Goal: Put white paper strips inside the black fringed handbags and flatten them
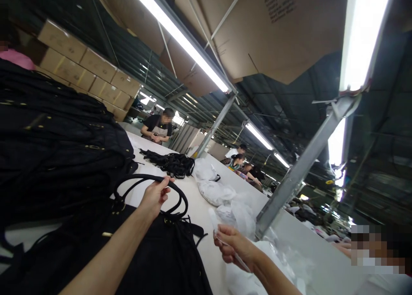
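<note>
My left hand (155, 197) is closed around the looped handles (183, 197) of a black bag (151, 252). The bag lies on the white table in front of me, and its handles stand up from its top edge. In my right hand (234, 247) is a thin white strip (213, 220), pinched between thumb and fingers. One end of it sticks up past the fingertips, and its material is hard to make out. Clear and white plastic wrapping (238, 209) lies just beyond that hand.
Black bags (58, 140) are piled high on the left. Black straps (174, 162) lie farther up the white table (193, 192). A slanting metal post (289, 179) rises at the right. Cartons (83, 69) are stacked behind; a co-worker (159, 125) stands across the table.
</note>
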The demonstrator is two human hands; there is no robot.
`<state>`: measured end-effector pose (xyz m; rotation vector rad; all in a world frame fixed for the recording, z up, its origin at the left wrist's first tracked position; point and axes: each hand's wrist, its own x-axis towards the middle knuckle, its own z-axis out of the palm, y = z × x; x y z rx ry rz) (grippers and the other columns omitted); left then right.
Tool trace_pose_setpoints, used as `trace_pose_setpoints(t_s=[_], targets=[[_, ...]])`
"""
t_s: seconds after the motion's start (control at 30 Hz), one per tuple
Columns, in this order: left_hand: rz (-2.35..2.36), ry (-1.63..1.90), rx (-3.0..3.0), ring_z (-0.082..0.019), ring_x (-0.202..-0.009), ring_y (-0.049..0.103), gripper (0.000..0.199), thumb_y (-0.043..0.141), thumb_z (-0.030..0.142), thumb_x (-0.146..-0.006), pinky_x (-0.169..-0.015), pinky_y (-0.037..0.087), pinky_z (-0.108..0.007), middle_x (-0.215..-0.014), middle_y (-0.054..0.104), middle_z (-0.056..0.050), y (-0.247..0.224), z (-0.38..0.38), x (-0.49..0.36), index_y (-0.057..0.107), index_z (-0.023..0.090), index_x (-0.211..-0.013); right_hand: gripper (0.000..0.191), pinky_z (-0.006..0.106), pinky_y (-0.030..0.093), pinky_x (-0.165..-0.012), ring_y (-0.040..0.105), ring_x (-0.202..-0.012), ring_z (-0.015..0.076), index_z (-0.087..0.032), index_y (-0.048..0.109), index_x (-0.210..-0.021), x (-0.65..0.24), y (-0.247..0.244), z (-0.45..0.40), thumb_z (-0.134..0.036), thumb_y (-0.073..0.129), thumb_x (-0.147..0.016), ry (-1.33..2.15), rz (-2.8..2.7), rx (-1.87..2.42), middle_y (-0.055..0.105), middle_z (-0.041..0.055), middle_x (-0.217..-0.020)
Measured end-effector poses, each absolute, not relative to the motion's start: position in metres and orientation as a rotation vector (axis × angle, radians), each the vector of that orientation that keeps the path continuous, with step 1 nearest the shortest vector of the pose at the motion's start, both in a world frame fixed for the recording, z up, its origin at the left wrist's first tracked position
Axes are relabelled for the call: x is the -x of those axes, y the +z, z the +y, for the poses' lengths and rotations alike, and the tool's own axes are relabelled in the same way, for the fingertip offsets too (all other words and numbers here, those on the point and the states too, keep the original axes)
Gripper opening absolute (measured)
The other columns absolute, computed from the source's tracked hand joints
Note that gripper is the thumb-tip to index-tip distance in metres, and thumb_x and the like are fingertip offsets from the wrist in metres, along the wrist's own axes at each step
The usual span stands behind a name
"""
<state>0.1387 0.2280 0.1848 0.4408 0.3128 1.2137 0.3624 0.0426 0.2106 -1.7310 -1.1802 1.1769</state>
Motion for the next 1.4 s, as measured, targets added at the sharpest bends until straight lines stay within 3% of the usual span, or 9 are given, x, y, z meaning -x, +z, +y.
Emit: trace_pose_setpoints(t_s=[0.3,0.4,0.53,0.7,0.83,0.97,1.2,1.3,1.4], targets=[[0.284,1.199,-0.442,-0.005,-0.05,0.052,0.004,0.069,0.011,-0.084,-0.034,0.03,-0.012,-0.093,0.072,-0.011,0.182,0.229,-0.141,0.066,0.01,-0.087,0.055,0.017,0.007,-0.035,0.011,-0.036,-0.0016,-0.021,0.043,-0.078,-0.331,0.212,0.039,-0.057,0.083,-0.067,1.37,-0.999,1.427,0.038,-0.013,-0.057],[0.241,1.18,-0.459,-0.004,-0.051,0.052,0.006,0.068,0.009,-0.081,-0.034,0.028,-0.012,-0.092,0.071,-0.01,0.181,0.228,-0.143,0.063,0.012,-0.082,0.054,0.016,0.007,-0.035,0.012,-0.036,-0.0018,-0.021,0.042,-0.077,-0.322,0.212,0.044,-0.054,0.084,-0.067,1.405,-0.94,1.373,0.037,-0.0131,-0.056],[0.187,1.088,-0.552,-0.004,-0.045,0.046,0.013,0.071,0.009,-0.073,-0.034,0.021,-0.013,-0.075,0.065,-0.004,0.179,0.223,-0.146,0.06,0.013,-0.076,0.059,0.017,0.007,-0.034,0.013,-0.034,-0.0016,-0.022,0.04,-0.075,-0.306,0.211,0.061,-0.056,0.086,-0.062,1.388,-0.947,1.303,0.036,-0.0139,-0.054],[0.133,0.937,-0.733,0.0,-0.039,0.034,0.033,0.084,0.03,-0.063,-0.035,0.013,-0.016,-0.066,0.054,0.004,0.176,0.217,-0.14,0.067,0.01,-0.084,0.066,0.018,0.007,-0.034,0.014,-0.035,-0.0008,-0.022,0.04,-0.076,-0.282,0.216,0.095,-0.065,0.085,-0.054,1.335,-1.049,1.37,0.033,-0.0148,-0.053],[0.141,0.845,-0.838,0.0,-0.038,0.032,0.051,0.085,0.042,-0.06,-0.037,0.011,-0.018,-0.067,0.055,0.002,0.175,0.218,-0.131,0.069,0.009,-0.096,0.067,0.018,0.007,-0.036,0.014,-0.037,-0.0003,-0.022,0.041,-0.077,-0.262,0.217,0.118,-0.07,0.08,-0.054,1.324,-1.133,1.454,0.032,-0.0145,-0.053],[0.204,0.934,-0.866,-0.002,-0.036,0.031,0.042,0.078,0.039,-0.062,-0.037,0.009,-0.019,-0.053,0.045,0.008,0.172,0.221,-0.134,0.067,0.011,-0.091,0.057,0.019,0.01,-0.039,0.016,-0.039,0.0009,-0.022,0.042,-0.077,-0.256,0.221,0.133,-0.068,0.072,-0.063,1.206,-1.236,1.539,0.032,-0.0137,-0.054],[0.331,1.159,-0.874,-0.002,-0.032,0.025,0.03,0.075,0.031,-0.062,-0.035,0.011,-0.02,-0.048,0.044,0.011,0.164,0.224,-0.154,0.059,0.016,-0.081,0.031,0.022,0.013,-0.039,0.029,-0.036,0.0038,-0.021,0.041,-0.06,-0.264,0.221,0.166,-0.036,0.065,-0.074,0.799,-1.449,1.705,0.037,-0.0108,-0.043],[0.35,1.208,-0.881,-0.002,-0.031,0.025,0.032,0.075,0.035,-0.062,-0.035,0.01,-0.019,-0.043,0.038,0.012,0.161,0.229,-0.153,0.047,0.02,-0.065,0.028,0.022,0.015,-0.036,0.03,-0.033,0.0051,-0.022,0.045,-0.069,-0.264,0.218,0.171,-0.044,0.061,-0.074,0.74,-1.488,1.71,0.042,-0.0108,-0.044],[0.319,1.183,-0.915,-0.004,-0.032,0.031,0.035,0.075,0.041,-0.062,-0.034,0.013,-0.019,-0.044,0.042,0.009,0.158,0.233,-0.15,0.047,0.02,-0.063,0.036,0.02,0.014,-0.034,0.024,-0.033,0.0039,-0.023,0.043,-0.079,-0.263,0.219,0.166,-0.056,0.057,-0.072,0.77,-1.512,1.677,0.044,-0.0119,-0.05]])
